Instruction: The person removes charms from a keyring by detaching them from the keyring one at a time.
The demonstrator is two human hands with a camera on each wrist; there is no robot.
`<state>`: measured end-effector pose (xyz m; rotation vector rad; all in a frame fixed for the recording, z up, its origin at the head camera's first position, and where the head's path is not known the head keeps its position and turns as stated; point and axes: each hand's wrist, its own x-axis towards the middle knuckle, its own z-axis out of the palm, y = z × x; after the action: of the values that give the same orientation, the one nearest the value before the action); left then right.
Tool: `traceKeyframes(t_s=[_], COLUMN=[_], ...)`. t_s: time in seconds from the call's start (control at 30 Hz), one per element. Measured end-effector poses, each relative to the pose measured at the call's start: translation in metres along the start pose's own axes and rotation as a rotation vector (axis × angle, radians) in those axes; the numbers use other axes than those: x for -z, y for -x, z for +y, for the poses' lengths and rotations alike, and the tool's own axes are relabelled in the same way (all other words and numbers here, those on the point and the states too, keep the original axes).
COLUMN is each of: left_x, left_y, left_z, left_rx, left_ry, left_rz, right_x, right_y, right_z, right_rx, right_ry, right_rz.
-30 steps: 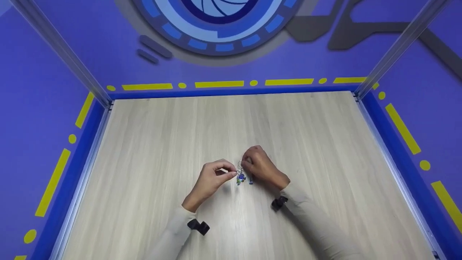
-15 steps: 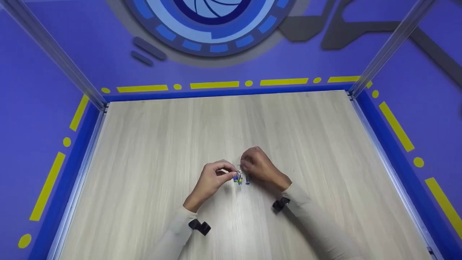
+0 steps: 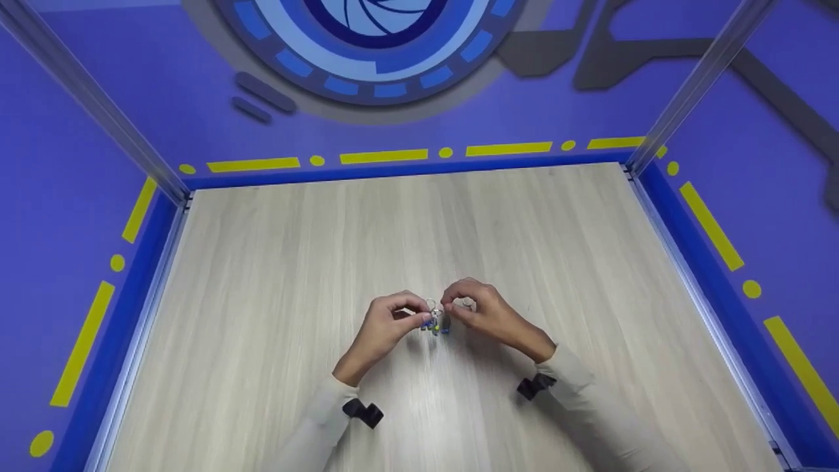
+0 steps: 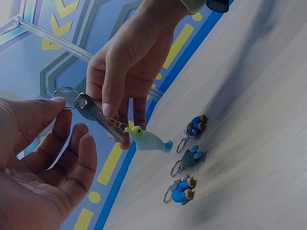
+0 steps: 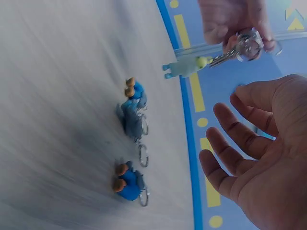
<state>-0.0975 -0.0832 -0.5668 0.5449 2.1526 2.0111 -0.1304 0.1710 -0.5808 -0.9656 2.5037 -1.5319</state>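
In the head view, my left hand (image 3: pixel 387 324) pinches a split ring (image 4: pixel 61 101) between thumb and forefinger. From that ring hang a silver key (image 4: pixel 91 110) and a chain with a small pale blue figurine (image 4: pixel 149 141) with a yellow-green head. My right hand (image 3: pixel 490 313) is held just to the right, its fingers loosely curled (image 5: pixel 240 139) and apart from the key in the right wrist view. I see nothing clearly held in it. Below the hands, three blue figurine keychains lie in a row: one (image 4: pixel 195 125), a middle one (image 4: pixel 192 156) and another (image 4: pixel 182 190).
The wood-grain tabletop (image 3: pixel 314 249) reaches out on all sides of the hands. Blue-purple panels (image 3: pixel 406 134) with yellow dashes and metal corner posts (image 3: pixel 704 85) enclose it at the back and both sides. A black strap mount (image 3: pixel 362 413) sits on the left sleeve.
My right hand has drawn back to the right, away from the split ring and key. My left hand keeps its pinch almost in place. The head view has shifted slightly.
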Motion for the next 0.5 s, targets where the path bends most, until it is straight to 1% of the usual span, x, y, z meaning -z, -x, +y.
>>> traceKeyframes(t_s=[0.2,0.4,0.5], left_x=[-0.005,-0.008,-0.009], left_y=[0.001,0.000,0.001], left_z=[0.001,0.002,0.003], left_rx=[0.012,0.001,-0.008], left_ry=[0.007,0.019,0.034], left_rz=[-0.014,-0.031,-0.043], right_x=[0.001,-0.001,-0.003], right_y=[0.006,0.009,0.010], right_z=[-0.009,-0.013,-0.012], right_rx=[0.058,0.092,0.101], right_ry=[-0.003,-0.016,-0.043], right_rz=[-0.004,-0.057,-0.060])
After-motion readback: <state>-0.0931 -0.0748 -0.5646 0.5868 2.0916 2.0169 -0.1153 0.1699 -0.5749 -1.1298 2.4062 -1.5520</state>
